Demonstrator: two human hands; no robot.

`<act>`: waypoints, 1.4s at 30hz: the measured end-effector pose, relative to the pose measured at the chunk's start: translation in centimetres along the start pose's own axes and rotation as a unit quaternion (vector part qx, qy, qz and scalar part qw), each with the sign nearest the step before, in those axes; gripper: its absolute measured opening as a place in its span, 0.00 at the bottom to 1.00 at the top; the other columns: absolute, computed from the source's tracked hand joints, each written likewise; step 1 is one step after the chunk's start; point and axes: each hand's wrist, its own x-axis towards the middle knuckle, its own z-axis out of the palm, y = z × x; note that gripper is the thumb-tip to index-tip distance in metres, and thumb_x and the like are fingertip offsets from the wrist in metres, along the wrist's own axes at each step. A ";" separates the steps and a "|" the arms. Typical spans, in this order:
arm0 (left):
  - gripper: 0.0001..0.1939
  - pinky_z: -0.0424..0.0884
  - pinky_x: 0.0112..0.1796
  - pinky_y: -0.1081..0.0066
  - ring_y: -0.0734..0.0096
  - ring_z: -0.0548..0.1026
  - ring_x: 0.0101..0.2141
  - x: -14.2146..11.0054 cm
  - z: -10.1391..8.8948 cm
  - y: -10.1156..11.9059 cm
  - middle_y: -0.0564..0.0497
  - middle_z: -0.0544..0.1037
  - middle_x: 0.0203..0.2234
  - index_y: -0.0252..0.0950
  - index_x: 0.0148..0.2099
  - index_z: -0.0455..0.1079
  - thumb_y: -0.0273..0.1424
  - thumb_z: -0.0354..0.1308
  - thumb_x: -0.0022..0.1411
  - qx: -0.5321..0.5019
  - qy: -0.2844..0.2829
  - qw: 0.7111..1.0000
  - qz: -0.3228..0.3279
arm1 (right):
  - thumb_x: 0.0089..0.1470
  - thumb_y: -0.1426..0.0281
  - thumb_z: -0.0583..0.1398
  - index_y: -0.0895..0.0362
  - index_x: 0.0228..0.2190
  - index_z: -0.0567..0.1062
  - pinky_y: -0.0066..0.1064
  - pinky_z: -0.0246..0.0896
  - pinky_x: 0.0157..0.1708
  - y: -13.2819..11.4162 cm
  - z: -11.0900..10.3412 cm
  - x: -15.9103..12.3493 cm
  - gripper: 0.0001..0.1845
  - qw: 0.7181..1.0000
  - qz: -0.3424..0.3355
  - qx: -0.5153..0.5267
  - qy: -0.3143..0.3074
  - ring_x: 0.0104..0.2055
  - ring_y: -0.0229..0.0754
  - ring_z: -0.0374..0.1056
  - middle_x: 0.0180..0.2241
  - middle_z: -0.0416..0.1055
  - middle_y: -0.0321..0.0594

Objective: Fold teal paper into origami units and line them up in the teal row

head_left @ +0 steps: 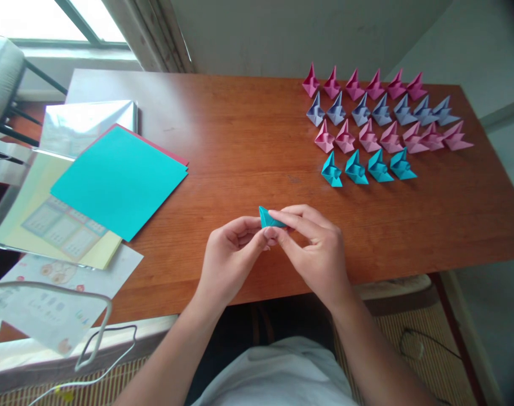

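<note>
A small folded piece of turquoise paper (pixel 270 219) is held above the front part of the wooden table (pixel 240 141). My left hand (pixel 234 251) pinches its left and lower side between thumb and fingers. On the other side, my right hand (pixel 316 242) grips it too, thumb below and index finger along the top. Both thumbs meet at its lower edge, hiding part of the folds. Beyond my right hand stands a row of turquoise folded paper pieces (pixel 355 168), apart from my fingers.
Rows of dark pink (pixel 354 84), lilac (pixel 360 111) and light pink folded pieces (pixel 368 137) stand at the back right. Turquoise sheets (pixel 122 180) lie at left over a plastic-wrapped pack (pixel 88 127). A printed white sheet (pixel 49 299) overhangs the table's left corner, near a cable (pixel 113 361).
</note>
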 end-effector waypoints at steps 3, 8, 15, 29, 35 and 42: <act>0.09 0.76 0.33 0.78 0.74 0.79 0.29 0.0 0.0 0.0 0.50 0.84 0.28 0.33 0.38 0.81 0.35 0.69 0.61 0.006 0.004 1.000 0.003 | 0.61 0.74 0.64 0.50 0.46 0.82 0.33 0.73 0.44 -0.1 -0.3 0.1 0.13 1.000 -0.002 0.011 -0.010 0.42 0.40 0.76 0.40 0.79 0.39; 0.11 0.76 0.32 0.77 0.73 0.80 0.28 -0.1 0.3 -0.4 0.50 0.84 0.27 0.33 0.39 0.80 0.37 0.67 0.63 0.017 0.010 1.000 0.012 | 0.62 0.73 0.62 0.51 0.45 0.81 0.35 0.73 0.43 -0.2 -0.7 0.1 0.11 0.999 -0.001 0.029 -0.028 0.43 0.41 0.75 0.40 0.79 0.39; 0.13 0.77 0.32 0.75 0.70 0.80 0.28 -0.4 0.5 -0.8 0.49 0.83 0.27 0.33 0.38 0.79 0.39 0.67 0.63 0.047 0.007 0.998 0.028 | 0.61 0.68 0.64 0.53 0.40 0.81 0.32 0.71 0.36 -0.1 -0.4 0.3 0.06 0.999 0.046 0.016 0.005 0.34 0.39 0.74 0.34 0.79 0.38; 0.10 0.77 0.31 0.74 0.70 0.81 0.27 -0.5 0.6 -1.2 0.50 0.84 0.27 0.35 0.39 0.79 0.37 0.64 0.66 0.132 0.020 0.989 0.069 | 0.64 0.69 0.61 0.54 0.34 0.79 0.31 0.68 0.34 0.1 -0.2 0.8 0.07 1.000 0.026 -0.005 -0.016 0.33 0.39 0.73 0.32 0.78 0.38; 0.10 0.76 0.31 0.75 0.70 0.80 0.27 -0.5 0.6 -1.2 0.49 0.83 0.27 0.35 0.38 0.80 0.37 0.63 0.66 0.144 0.006 0.987 0.077 | 0.61 0.69 0.62 0.55 0.32 0.78 0.28 0.67 0.32 0.5 -0.8 1.4 0.05 0.995 0.057 0.043 -0.072 0.33 0.38 0.72 0.31 0.77 0.36; 0.09 0.74 0.30 0.76 0.71 0.79 0.26 -0.4 0.5 -1.1 0.50 0.82 0.25 0.35 0.38 0.80 0.34 0.62 0.66 0.163 -0.007 0.983 0.090 | 0.58 0.70 0.62 0.56 0.27 0.76 0.27 0.59 0.27 1.2 -0.8 1.8 0.07 0.991 0.062 0.060 -0.101 0.28 0.35 0.65 0.26 0.71 0.33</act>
